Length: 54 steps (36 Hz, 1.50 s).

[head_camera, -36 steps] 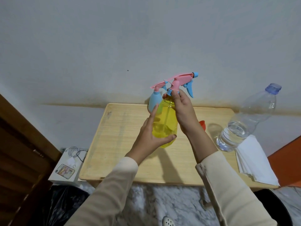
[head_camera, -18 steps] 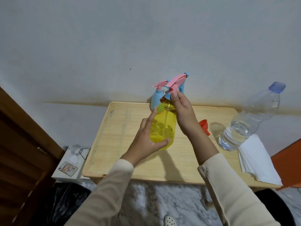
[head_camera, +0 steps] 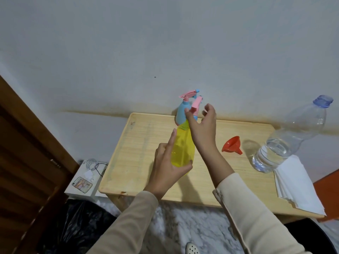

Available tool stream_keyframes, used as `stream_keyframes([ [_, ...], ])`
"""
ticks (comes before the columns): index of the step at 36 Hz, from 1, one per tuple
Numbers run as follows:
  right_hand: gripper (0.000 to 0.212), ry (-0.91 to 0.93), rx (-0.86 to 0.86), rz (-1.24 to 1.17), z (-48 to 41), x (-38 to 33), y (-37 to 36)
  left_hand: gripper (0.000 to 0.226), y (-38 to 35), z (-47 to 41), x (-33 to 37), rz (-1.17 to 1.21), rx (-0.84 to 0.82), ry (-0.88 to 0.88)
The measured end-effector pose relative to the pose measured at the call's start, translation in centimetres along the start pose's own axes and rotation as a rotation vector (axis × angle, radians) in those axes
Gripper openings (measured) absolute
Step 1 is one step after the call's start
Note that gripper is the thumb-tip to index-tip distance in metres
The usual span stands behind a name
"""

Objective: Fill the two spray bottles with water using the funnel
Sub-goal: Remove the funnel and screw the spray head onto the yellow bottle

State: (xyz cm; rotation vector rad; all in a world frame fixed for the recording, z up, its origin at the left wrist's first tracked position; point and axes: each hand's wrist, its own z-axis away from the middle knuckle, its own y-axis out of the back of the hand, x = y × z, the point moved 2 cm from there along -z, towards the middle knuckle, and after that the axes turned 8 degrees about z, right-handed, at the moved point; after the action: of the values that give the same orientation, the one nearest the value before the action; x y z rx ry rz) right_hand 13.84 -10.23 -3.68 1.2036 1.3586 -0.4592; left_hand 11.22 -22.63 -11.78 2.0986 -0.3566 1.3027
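Observation:
A yellow spray bottle (head_camera: 181, 153) stands on the wooden table (head_camera: 135, 162), and my left hand (head_camera: 168, 171) is wrapped around its lower body. Its pink spray head (head_camera: 196, 105) now points away from me. My right hand (head_camera: 201, 127) hovers at the bottle's neck with the fingers spread; only the thumb touches the pink head. A blue spray bottle (head_camera: 181, 114) with a pink head stands right behind it near the wall. An orange funnel (head_camera: 231, 145) lies on its side to the right. Farther right is a clear water bottle (head_camera: 286, 143), partly filled, blue cap on.
A stack of white napkins (head_camera: 297, 187) lies at the table's right end under the water bottle's base. Left of the table sit a white box with a phone (head_camera: 82, 184) and cables. A wooden door (head_camera: 27, 162) is at the left, a black bag (head_camera: 73, 228) below.
The yellow bottle's spray head has turned from pointing right to pointing away. My right hand has loosened from the collar and spread its fingers. The left hand keeps its hold.

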Motion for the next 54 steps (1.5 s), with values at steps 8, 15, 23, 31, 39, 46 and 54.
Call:
stream_keyframes([
  [8,0.031,-0.097,-0.002,-0.177,-2.1,-1.0,-0.9,0.103,1.1,0.6,0.2,-0.078,-0.025,-0.050],
  [15,0.015,0.007,0.054,-0.141,-1.3,-1.4,-1.8,0.099,0.9,1.0,0.2,-0.155,0.051,-0.053],
  [23,0.005,0.008,0.035,-0.134,-0.8,0.0,-2.5,0.101,0.0,1.3,-0.6,-0.131,0.025,0.005],
  [31,0.008,0.061,0.041,-0.125,-0.8,1.0,-2.6,0.087,1.6,1.3,-1.8,-0.033,-0.248,0.075],
  [39,0.011,0.055,-0.071,-0.058,-0.2,2.5,-4.0,0.058,5.3,0.1,-2.2,-0.238,-0.375,0.207],
  [46,0.016,-0.014,-0.202,0.026,1.4,3.9,-6.3,0.055,7.0,-1.0,-4.2,-0.369,-0.399,0.427],
  [54,0.007,-0.078,-0.348,0.141,3.5,5.9,-9.3,0.051,7.9,-0.2,-8.7,-0.598,-0.484,0.655],
])
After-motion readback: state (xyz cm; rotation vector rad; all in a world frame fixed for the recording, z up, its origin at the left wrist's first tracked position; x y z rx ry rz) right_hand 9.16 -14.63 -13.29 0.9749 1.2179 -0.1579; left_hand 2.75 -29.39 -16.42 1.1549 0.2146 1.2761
